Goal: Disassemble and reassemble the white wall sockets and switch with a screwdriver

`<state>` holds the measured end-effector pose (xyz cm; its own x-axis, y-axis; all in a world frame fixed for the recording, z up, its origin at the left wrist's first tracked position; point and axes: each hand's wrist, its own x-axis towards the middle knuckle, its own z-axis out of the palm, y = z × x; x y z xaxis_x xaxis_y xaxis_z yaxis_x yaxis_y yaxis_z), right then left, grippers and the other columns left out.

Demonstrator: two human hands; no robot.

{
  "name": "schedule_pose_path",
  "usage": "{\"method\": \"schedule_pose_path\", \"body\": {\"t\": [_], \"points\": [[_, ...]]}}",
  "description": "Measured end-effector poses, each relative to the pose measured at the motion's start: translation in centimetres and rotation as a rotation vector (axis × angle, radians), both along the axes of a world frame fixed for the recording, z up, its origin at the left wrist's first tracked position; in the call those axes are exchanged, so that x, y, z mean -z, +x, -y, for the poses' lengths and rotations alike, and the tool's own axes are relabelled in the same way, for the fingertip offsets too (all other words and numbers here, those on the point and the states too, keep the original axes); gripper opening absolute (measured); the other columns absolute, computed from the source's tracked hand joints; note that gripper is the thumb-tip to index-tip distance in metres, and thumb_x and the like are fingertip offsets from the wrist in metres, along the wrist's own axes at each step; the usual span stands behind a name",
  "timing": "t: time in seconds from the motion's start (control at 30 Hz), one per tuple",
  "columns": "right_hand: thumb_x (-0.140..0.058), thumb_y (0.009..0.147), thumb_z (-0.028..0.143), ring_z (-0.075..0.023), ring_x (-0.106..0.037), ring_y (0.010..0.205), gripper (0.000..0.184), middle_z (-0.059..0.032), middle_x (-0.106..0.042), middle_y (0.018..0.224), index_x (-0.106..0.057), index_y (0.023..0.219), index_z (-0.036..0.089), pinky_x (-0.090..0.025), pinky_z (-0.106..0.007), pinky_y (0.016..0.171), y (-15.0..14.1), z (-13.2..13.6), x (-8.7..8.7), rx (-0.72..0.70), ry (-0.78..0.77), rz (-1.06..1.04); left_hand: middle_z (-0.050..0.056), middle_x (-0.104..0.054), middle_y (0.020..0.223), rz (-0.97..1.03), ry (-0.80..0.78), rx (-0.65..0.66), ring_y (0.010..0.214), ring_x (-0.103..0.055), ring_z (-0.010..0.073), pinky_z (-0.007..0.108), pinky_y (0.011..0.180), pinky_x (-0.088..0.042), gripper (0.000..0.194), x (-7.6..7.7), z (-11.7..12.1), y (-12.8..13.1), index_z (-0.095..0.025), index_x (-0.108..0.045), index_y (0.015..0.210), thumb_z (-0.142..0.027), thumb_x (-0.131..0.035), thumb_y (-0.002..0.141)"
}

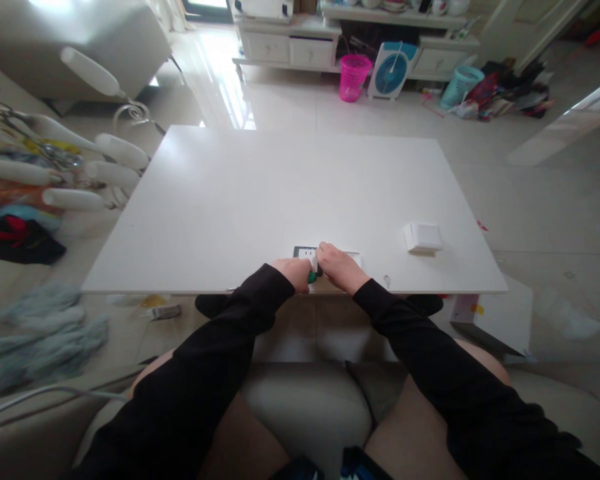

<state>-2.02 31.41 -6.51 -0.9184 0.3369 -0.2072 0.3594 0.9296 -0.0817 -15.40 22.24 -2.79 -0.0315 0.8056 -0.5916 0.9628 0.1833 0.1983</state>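
A wall socket plate [307, 253] with a white face and dark edge lies near the front edge of the white table [280, 193]. My left hand [294, 272] is closed at its left front side, around a green object [312, 277]; only a bit of green shows, so its kind is unclear. From the right, my right hand [340, 267] has its fingers bent and pressed together on the plate's right part. What the right fingertips pinch is hidden. Behind that hand, a flat white piece [355, 257] shows partly.
White square plates [424, 237] are stacked at the table's right. A small clear item [387, 281] lies near the front edge, and a thin object [231, 289] at its left part. A white lamp [93, 143] stands left. Beyond are a pink basket [354, 78] and blue fan [393, 71].
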Motion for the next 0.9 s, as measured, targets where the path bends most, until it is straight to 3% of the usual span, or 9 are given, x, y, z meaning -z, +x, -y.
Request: {"method": "schedule_pose_path", "body": {"t": [0.17, 0.33, 0.47, 0.67, 0.9], "points": [[-0.038, 0.093, -0.002, -0.0259, -0.056, 0.106, 0.029, -0.0168, -0.060, 0.114, -0.060, 0.109, 0.009, -0.048, -0.034, 0.094, 0.0, -0.8, -0.4, -0.004, -0.051, -0.040, 0.014, -0.077, 0.114, 0.001, 0.006, 0.000, 0.107, -0.074, 0.0323, 0.037, 0.087, -0.058, 0.040, 0.1, 0.1, 0.0, -0.022, -0.074, 0.113, -0.038, -0.074, 0.077], [-0.047, 0.099, 0.009, -0.0236, -0.057, 0.102, 0.015, -0.0143, -0.061, 0.110, -0.061, 0.104, 0.011, -0.048, -0.034, 0.094, 0.6, -1.8, -0.8, 0.061, -0.138, -0.183, 0.015, -0.078, 0.112, 0.012, 0.006, -0.006, 0.107, -0.074, 0.0330, 0.038, 0.087, -0.058, 0.040, 0.2, 0.2, 0.1, -0.022, -0.073, 0.114, -0.037, -0.072, 0.077], [-0.054, 0.099, 0.012, -0.0231, -0.059, 0.101, 0.009, -0.0138, -0.062, 0.109, -0.062, 0.102, 0.010, -0.048, -0.033, 0.092, 0.8, -1.5, -0.2, 0.086, -0.193, -0.162, 0.015, -0.078, 0.110, 0.008, 0.000, -0.017, 0.106, -0.074, 0.0340, 0.039, 0.087, -0.058, 0.039, 0.0, 0.1, 0.2, -0.021, -0.073, 0.112, -0.036, -0.073, 0.077], [-0.052, 0.099, 0.011, -0.0248, -0.060, 0.104, 0.012, -0.0152, -0.062, 0.112, -0.063, 0.105, 0.009, -0.049, -0.034, 0.094, 0.3, -1.1, 1.2, 0.100, -0.179, -0.115, 0.015, -0.078, 0.109, 0.007, 0.009, -0.013, 0.105, -0.075, 0.0332, 0.038, 0.085, -0.058, 0.036, -0.4, 0.1, 0.3, -0.021, -0.074, 0.111, -0.036, -0.072, 0.078], [-0.046, 0.097, 0.004, -0.0261, -0.060, 0.107, 0.020, -0.0176, -0.062, 0.115, -0.062, 0.107, 0.009, -0.050, -0.033, 0.091, -0.1, -0.5, 0.8, 0.104, -0.128, -0.057, 0.016, -0.078, 0.110, 0.016, 0.008, -0.011, 0.104, -0.075, 0.0339, 0.039, 0.084, -0.058, 0.035, -0.2, 0.1, 0.3, -0.020, -0.074, 0.109, -0.034, -0.073, 0.078]]}}
